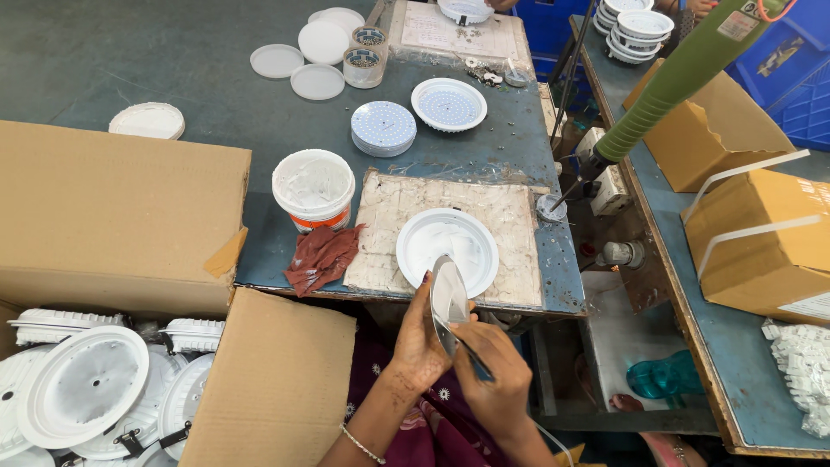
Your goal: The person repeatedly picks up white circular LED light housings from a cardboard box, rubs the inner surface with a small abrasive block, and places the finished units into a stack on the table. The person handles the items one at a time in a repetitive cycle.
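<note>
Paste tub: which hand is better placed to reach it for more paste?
Probably the right hand: it holds the thin tool. The left hand grips the disc, though the tub stands on the left.

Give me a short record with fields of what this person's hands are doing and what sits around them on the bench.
left hand: holds a thin round shiny disc on edge
right hand: holds a slim dark tool against the disc
just ahead: shallow round white plastic housing on a paste-smeared board
beside board: crumpled reddish-brown rag, white tub of white paste
farther back: round white plate dotted with small chips
lower left: open cardboard box of white housings
overhead: hanging green power screwdriver
</note>
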